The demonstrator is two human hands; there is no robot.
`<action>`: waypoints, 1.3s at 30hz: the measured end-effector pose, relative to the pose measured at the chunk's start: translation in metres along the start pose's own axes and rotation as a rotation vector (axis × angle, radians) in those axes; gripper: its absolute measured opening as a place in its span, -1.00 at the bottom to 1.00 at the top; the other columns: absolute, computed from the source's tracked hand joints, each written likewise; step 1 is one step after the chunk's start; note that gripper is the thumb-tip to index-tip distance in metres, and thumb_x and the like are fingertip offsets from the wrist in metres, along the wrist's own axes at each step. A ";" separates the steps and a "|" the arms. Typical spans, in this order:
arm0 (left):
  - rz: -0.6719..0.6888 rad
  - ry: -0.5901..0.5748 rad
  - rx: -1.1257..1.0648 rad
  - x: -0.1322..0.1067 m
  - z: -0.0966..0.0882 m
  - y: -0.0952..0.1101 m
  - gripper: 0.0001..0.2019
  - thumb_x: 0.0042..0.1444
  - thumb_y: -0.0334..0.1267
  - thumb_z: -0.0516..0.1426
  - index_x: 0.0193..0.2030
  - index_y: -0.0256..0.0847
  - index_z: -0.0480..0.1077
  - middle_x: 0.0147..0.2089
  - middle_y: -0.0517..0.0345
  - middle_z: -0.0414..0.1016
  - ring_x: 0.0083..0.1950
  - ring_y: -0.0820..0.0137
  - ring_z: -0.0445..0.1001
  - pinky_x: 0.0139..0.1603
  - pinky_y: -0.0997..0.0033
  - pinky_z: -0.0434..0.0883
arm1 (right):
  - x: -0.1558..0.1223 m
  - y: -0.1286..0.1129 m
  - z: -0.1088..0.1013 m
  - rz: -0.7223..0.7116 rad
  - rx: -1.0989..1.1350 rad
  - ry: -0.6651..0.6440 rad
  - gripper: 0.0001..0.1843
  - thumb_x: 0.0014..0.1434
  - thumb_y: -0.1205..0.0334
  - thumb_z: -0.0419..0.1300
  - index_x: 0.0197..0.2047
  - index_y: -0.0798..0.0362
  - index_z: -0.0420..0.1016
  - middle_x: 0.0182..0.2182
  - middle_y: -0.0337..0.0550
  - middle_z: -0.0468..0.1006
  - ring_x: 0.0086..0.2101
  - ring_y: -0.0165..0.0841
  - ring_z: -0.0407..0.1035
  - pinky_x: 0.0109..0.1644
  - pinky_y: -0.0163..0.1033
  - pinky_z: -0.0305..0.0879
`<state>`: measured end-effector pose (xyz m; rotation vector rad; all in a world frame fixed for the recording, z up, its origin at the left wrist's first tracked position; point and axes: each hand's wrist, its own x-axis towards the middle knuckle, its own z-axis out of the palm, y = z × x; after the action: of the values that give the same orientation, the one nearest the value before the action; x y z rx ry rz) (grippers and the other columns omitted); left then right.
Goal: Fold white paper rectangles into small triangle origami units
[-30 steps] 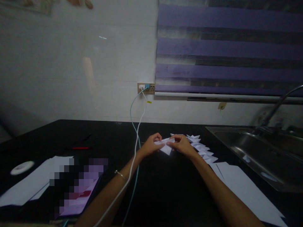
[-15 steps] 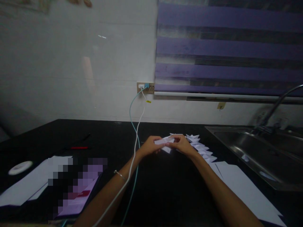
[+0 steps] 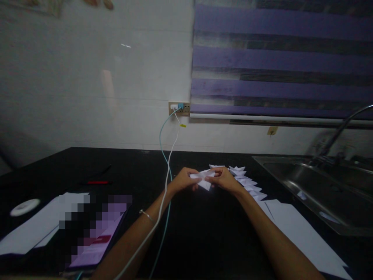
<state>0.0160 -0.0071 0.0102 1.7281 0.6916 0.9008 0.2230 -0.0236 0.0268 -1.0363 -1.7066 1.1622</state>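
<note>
A small folded white paper (image 3: 206,182), with pointed corners and a tip toward me, is held above the dark counter. My left hand (image 3: 185,179) pinches its left side, thumb on the front face. On the opposite side my right hand (image 3: 223,178) grips it the same way; the fingers behind the paper are partly hidden. Just beyond and to the right of my right hand, several folded paper boats (image 3: 246,182) stand in a slanting row. Nearer me on the right lie flat white paper sheets (image 3: 294,229).
A steel sink (image 3: 300,182) with a faucet (image 3: 335,136) is set in at the right. White and teal cables (image 3: 168,175) run from the wall socket past my left forearm. At left are more sheets (image 3: 37,225), a lit tablet (image 3: 101,237), a white disc (image 3: 25,207) and a red-marked pen (image 3: 97,182).
My thumbs have moved apart slightly on the folded paper, and more of its middle and lower point shows. The arms and the things on the counter stay in place.
</note>
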 end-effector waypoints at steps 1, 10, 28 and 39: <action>0.000 -0.009 -0.012 0.000 -0.001 0.000 -0.72 0.00 -0.12 0.23 -0.34 -0.38 0.47 -0.58 0.13 0.45 -0.59 0.48 0.41 -0.55 0.52 0.34 | 0.000 -0.001 0.000 0.005 -0.005 0.005 -0.61 -0.13 0.03 0.38 -0.32 0.17 0.56 -0.54 -0.15 0.54 -0.58 -0.44 0.34 -0.52 -0.34 0.28; 0.008 -0.019 -0.108 0.002 -0.006 -0.002 -0.59 -0.01 -0.07 0.23 -0.17 -0.43 0.44 -0.60 0.13 0.45 -0.64 0.50 0.39 -0.65 0.61 0.15 | 0.002 0.004 -0.004 -0.023 0.036 0.036 -0.58 -0.10 0.02 0.36 -0.25 0.18 0.60 -0.50 -0.14 0.55 -0.59 -0.47 0.31 -0.55 -0.36 0.26; 0.088 0.243 -0.035 0.011 0.005 -0.012 -0.61 -0.09 -0.10 0.30 -0.20 -0.35 0.42 -0.51 0.20 0.45 -0.64 0.53 0.38 -0.63 0.58 0.31 | 0.005 0.013 0.001 -0.059 0.020 0.033 -0.57 0.01 -0.02 0.28 -0.17 0.14 0.58 -0.44 -0.11 0.58 -0.51 -0.41 0.42 -0.46 -0.32 0.37; 0.113 0.277 -0.027 0.009 0.003 -0.006 -0.64 -0.07 -0.08 0.28 -0.26 -0.35 0.43 -0.51 0.20 0.42 -0.67 0.58 0.33 -0.67 0.61 0.25 | 0.003 0.005 0.001 -0.089 0.067 0.062 -0.58 -0.03 0.04 0.31 -0.15 0.14 0.59 -0.41 -0.08 0.59 -0.51 -0.38 0.45 -0.49 -0.30 0.39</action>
<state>0.0233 0.0004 0.0064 1.6479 0.7633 1.2385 0.2218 -0.0198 0.0228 -0.9368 -1.6378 1.1110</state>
